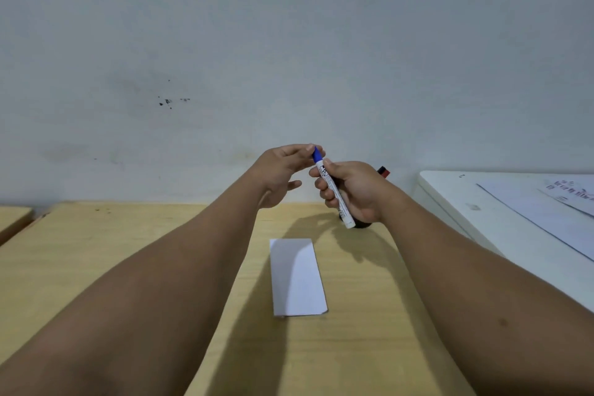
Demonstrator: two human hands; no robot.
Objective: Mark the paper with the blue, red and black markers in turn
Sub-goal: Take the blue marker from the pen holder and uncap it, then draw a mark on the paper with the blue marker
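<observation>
My right hand point(355, 191) is closed around the white barrel of the blue marker point(332, 191), which it holds tilted above the far part of the table. The marker's blue cap points up and left, and the fingertips of my left hand point(283, 170) pinch it. A white strip of paper point(297, 276) lies flat on the wooden table point(96, 251) below the hands, blank as far as I can see. Behind my right hand a red-and-black marker tip point(384, 171) sticks up, and a dark holder base point(361, 224) peeks out under the hand.
A pale wall stands right behind the table. To the right sits a white surface point(456, 202) with printed sheets point(553, 206) on it. Another wooden tabletop edge point(13, 219) shows at the far left.
</observation>
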